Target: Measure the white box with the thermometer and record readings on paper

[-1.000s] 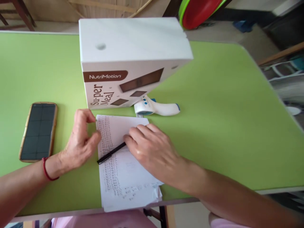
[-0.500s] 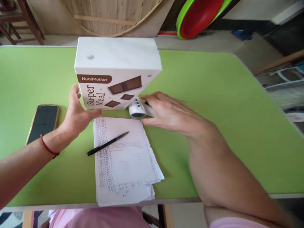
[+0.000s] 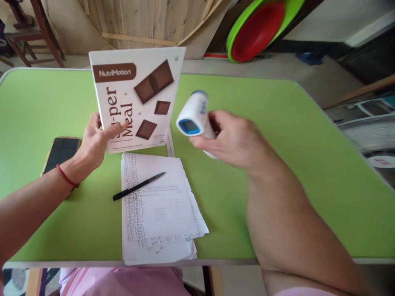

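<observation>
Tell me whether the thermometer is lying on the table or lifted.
Lifted: the right hand grips the thermometer and holds it up above the green table.

I could not see the far part of the left hand (image 3: 94,142), hidden behind the white box (image 3: 156,82), and its thumb (image 3: 115,130) covered some of the lettering. The right hand (image 3: 233,135) hid much of the thermometer's (image 3: 194,112) handle, whose button markings were blurred to me. The left wrist hid the lower end of the phone (image 3: 63,152). Writing on the papers (image 3: 163,218) was too small to read. The picture's top edge cut off the red basin (image 3: 259,33) and the chair (image 3: 46,37).
</observation>
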The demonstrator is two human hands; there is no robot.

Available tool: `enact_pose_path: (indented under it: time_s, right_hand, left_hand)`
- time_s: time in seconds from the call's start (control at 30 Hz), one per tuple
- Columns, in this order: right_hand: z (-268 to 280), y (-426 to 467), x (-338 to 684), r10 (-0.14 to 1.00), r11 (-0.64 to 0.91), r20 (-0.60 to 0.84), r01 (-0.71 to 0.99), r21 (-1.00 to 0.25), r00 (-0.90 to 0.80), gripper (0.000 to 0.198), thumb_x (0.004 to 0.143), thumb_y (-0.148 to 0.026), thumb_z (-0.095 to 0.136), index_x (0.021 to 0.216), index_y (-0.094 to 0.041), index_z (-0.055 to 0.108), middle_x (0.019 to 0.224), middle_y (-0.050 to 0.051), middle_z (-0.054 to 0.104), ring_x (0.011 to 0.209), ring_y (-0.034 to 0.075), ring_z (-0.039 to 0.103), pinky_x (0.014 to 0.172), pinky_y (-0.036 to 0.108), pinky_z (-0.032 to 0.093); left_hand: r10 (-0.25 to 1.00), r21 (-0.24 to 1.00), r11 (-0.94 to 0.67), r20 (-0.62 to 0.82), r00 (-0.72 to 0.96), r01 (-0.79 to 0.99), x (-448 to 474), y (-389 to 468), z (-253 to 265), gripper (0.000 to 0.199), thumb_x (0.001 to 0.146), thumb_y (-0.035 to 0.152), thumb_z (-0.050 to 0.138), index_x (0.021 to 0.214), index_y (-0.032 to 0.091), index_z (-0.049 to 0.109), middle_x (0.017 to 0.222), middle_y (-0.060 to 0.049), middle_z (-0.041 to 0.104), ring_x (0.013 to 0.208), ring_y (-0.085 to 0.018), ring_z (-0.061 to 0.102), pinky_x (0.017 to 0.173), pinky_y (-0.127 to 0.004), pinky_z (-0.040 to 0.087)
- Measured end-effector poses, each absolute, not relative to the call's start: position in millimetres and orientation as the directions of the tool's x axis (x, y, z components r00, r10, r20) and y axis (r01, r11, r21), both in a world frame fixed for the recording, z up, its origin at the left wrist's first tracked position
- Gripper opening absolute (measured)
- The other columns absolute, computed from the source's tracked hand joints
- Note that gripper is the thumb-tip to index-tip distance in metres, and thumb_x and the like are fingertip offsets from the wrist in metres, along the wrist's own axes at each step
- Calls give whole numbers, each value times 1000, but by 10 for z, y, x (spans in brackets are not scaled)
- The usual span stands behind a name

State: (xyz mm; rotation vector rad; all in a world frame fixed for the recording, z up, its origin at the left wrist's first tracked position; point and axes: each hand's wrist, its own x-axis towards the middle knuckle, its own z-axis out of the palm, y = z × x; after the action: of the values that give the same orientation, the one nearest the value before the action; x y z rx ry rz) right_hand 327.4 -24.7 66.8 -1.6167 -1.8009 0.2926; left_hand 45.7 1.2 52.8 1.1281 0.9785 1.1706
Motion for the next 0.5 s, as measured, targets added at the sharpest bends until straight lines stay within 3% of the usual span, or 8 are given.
enact_pose_path:
  time_s: [0.1, 0.2, 0.3, 0.5]
  right_hand:
    - [887, -576, 2858, 930, 356, 367, 247, -901, -3, 22, 72, -36, 68, 84, -25, 53, 68, -2, 56, 58, 14, 51, 52, 31, 43]
    - [884, -964, 2422, 962, 32, 70, -148, -988, -264, 28, 75, -32, 66, 99, -26, 53, 66, -6, 51, 50, 11, 44, 45, 28, 41]
    - [718, -1230, 2161, 913, -258, -156, -239, -936, -376, 23, 79, -30, 65, 97, -26, 51, 67, -6, 46, 54, 10, 44, 50, 28, 43]
    - [512, -1340, 2104, 903, -334, -216, -293, -896, -371, 26, 82, -41, 70, 92, -28, 50, 65, -6, 36, 55, 11, 35, 50, 27, 37]
  left_hand:
    - [989, 966, 25, 14, 150, -256, 424, -148, 522, 46, 73, 44, 82, 107, 18, 67, 102, -8, 75, 101, -32, 71, 82, -44, 61]
    - [991, 974, 44, -15, 132, -220, 400, -275, 488, 43, 75, 47, 81, 103, 18, 69, 97, -8, 76, 95, -32, 73, 78, -42, 61]
    - [993, 985, 51, -33, 116, -162, 393, -341, 481, 42, 73, 48, 83, 100, 18, 70, 99, -8, 76, 94, -31, 73, 78, -42, 61]
    - [985, 984, 70, -43, 165, -164, 416, -370, 524, 46, 73, 49, 84, 103, 19, 68, 102, -8, 75, 93, -31, 72, 72, -40, 61]
